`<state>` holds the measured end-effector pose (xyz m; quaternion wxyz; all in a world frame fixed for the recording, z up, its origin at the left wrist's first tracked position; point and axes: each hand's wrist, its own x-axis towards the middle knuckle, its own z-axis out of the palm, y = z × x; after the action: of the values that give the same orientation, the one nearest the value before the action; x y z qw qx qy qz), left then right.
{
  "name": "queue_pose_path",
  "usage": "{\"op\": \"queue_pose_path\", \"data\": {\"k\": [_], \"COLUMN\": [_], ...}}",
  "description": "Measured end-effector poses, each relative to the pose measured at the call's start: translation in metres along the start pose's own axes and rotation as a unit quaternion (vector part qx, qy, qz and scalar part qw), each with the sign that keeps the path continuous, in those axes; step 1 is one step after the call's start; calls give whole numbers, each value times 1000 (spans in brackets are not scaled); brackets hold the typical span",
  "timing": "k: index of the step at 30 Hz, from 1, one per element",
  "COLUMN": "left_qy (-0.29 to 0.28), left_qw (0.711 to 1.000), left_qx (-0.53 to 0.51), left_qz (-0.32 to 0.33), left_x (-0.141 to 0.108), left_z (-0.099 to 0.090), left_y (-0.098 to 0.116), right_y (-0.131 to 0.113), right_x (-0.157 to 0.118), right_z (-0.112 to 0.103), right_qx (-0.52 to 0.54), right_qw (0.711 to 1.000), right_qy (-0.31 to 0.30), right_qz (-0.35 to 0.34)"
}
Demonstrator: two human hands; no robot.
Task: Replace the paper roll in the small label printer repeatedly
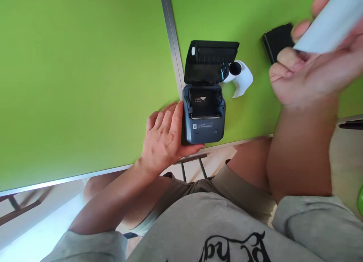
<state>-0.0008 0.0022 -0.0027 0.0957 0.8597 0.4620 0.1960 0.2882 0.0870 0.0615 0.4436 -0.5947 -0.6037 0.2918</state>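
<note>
A dark grey-blue label printer [204, 120] sits near the table's front edge with its black lid [211, 62] raised. Inside its bay a small white printed marking shows. My left hand [166, 135] grips the printer's left side, fingers along the flank and thumb at the front edge. At the upper right, my right hand [300, 75] is raised, its fingers curled around a pale white strip of paper [331, 25], partly outside the view. Behind the lid to the right lies a white paper roll [244, 78] with a black core, its loose end curling forward.
A black box [276, 41] lies on the green table [85, 84], partly behind my right hand. A metal strip [172, 39] runs across the tabletop to the printer. The table's front edge [70, 179] passes just above my lap.
</note>
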Motion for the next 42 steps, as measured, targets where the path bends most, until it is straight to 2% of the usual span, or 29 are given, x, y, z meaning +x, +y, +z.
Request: {"op": "queue_pose_path", "data": {"k": [1, 2, 4, 6, 8, 10, 12, 14, 19, 24, 27, 31, 34, 37, 42], "left_qy": [-1, -3, -7, -10, -11, -10, -8, -6, 11, 6, 4, 5, 2, 0, 9], "left_qw": [1000, 1000, 1000, 1000, 1000, 1000, 1000, 1000, 1000, 1000, 1000, 1000, 1000, 1000, 999], "left_qx": [0, -1, -3, -3, -4, -8, -10, -9, 5, -3, 0, 13, 22, 28, 36], "left_qz": [1, 0, 1, -1, -3, -6, -7, -6, -1, -5, -5, -1, 0, 1, 10], "left_x": [0, 0, 0, 0, 0, 0, 1, 1, 1, 1, 1, 2, 3, 3, 3], "left_z": [0, 0, 0, 0, -1, -1, -1, 0, 1, 1, 0, 0, 0, 0, -2], "left_y": [0, 0, -1, -1, -1, -1, 0, 0, 0, 1, 1, 1, 2, 2, 2], "right_y": [10, 19, 35, 47, 54, 58, 58, 56, 51, 56, 55, 41, 29, 25, 32], "right_x": [5, 9, 13, 11, 7, 3, 1, 1, -3, -10, -14, -27, -41, -50, -50], "right_z": [0, 2, 11, 23, 32, 36, 36, 35, 32, 28, 22, 18, 29, 45, 57], "right_qx": [105, 148, 134, 93, -28, -178, -271, -299, -321, -261, -263, -276, -243, -226, -253], "right_qw": [984, 954, 940, 947, 969, 967, 951, 945, 940, 960, 954, 918, 917, 930, 936], "right_qy": [71, 169, 238, 264, 235, 184, 146, 129, 118, 96, 109, 166, 121, 67, 75], "right_qz": [127, 198, 207, 156, 76, 9, -10, -3, 5, -27, -91, -232, -294, -281, -233]}}
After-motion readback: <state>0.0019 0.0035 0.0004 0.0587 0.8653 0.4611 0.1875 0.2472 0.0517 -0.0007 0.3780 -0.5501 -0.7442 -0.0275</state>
